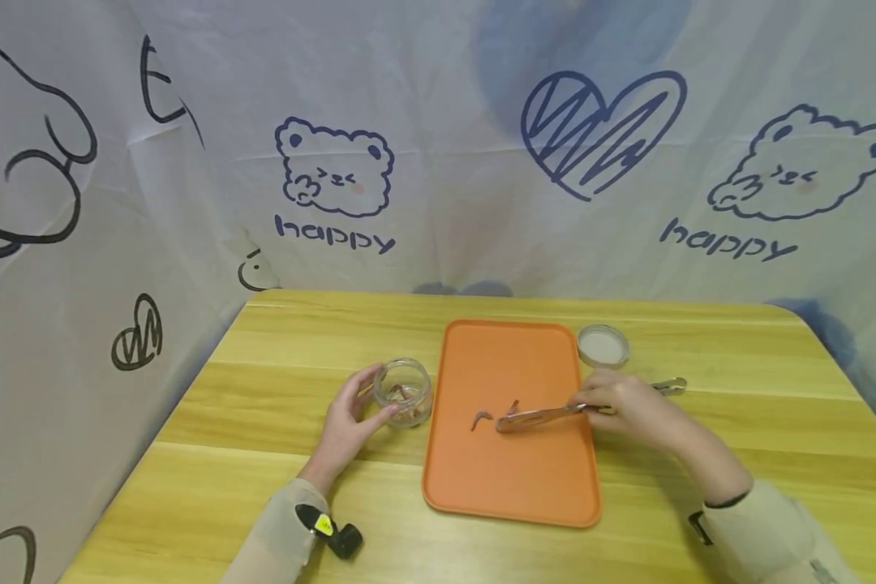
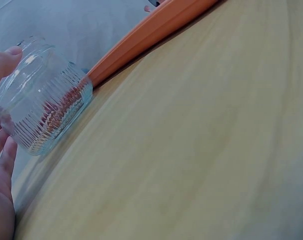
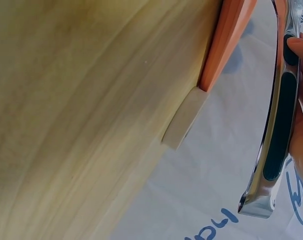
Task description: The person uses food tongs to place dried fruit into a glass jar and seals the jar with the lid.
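My left hand (image 1: 350, 426) holds a ribbed glass jar (image 1: 403, 392) by its side, thumb and fingers around it. The open-topped jar stands on the table at the left edge of the orange tray (image 1: 511, 487). Through its wall, reddish-brown pieces (image 2: 64, 110) show at the bottom. My right hand (image 1: 620, 405) grips metal tongs (image 1: 543, 417) with dark inlays on the handle (image 3: 281, 130). The tongs slant left over the tray, their tips beside small, curled reddish-brown pieces. One such curled piece (image 1: 481, 418) lies left of the tips, another (image 1: 514, 406) just behind them.
A round, pale lid (image 1: 603, 346) lies on the wooden table (image 1: 321, 324), close to the tray's back right corner. Behind and to the left hangs a white cloth (image 1: 438, 203) with bear and heart drawings. A black wrist device (image 1: 328, 529) sits on the left sleeve.
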A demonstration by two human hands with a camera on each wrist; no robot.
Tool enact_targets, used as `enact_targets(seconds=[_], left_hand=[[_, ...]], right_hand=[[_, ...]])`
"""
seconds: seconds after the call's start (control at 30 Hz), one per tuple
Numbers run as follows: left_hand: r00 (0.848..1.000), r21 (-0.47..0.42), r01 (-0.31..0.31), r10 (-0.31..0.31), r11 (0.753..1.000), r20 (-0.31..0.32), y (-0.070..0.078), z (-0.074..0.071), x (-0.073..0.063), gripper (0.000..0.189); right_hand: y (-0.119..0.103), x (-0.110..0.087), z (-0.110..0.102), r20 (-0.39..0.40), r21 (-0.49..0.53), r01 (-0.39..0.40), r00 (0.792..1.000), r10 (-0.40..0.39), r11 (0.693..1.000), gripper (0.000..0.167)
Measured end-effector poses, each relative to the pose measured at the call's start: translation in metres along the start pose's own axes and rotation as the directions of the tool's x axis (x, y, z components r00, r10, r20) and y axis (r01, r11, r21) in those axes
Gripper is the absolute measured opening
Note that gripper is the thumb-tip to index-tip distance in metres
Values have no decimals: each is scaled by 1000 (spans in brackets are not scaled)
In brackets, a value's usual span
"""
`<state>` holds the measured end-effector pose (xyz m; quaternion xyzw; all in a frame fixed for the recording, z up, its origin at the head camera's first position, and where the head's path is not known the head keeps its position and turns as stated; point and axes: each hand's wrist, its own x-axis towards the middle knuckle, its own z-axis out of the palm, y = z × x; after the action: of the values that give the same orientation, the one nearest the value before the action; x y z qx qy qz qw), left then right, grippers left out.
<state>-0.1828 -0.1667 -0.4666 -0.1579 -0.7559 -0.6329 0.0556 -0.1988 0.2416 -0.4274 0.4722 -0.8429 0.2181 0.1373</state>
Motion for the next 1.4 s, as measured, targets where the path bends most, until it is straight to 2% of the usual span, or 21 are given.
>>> enact_targets(seconds=[0.4,0.47,0.53,0.57,0.63,0.7,0.83,0.87,0.97,1.23,1.4], left_hand=[[1000,4,-3,3,1000,1,-2,-2,-1,64],[1000,5,-7,7,1000,0,-2,-2,-1,64],[1000,5,-9,9,1000,1,-2,-2,-1,64],[1000,5,-10,10,1000,0,-2,-2,0,64],[1000,6,-12,12,1000,0,-2,-2,0,64],[1000,6,-14,14,1000,1,-2,-1,0,64],[1000,9,-17,17,1000,2,-3,-1,0,65],[1000,10,-17,17,1000,2,-3,-1,0,65],[1000,13,-16,16,1000,1,-4,-1,-1,65],[1000,19,-15,15,1000,-2,-3,-1,-1,64],[999,15,-32,32,999,-1,-4,1,0,64]], right_hand=[[-7,3,-9,-83,-19,-5,997,4,1000,34],[-8,5,-11,-86,-25,-7,996,4,1000,28],[-9,8,-12,-88,-36,-2,996,-1,999,13],[-9,9,-13,-88,-41,0,996,-4,999,14],[-10,14,-14,-91,-46,4,996,-8,999,32],[-11,20,-14,-93,-50,12,996,-16,999,44],[-14,35,-14,-97,-70,24,995,-31,997,14],[-15,39,-13,-100,-78,27,994,-35,997,12],[-19,53,-11,-114,-96,37,992,-48,995,25],[-30,90,-4,-154,-78,91,983,-102,993,19],[-37,107,3,-124,-68,78,989,-86,995,17]])
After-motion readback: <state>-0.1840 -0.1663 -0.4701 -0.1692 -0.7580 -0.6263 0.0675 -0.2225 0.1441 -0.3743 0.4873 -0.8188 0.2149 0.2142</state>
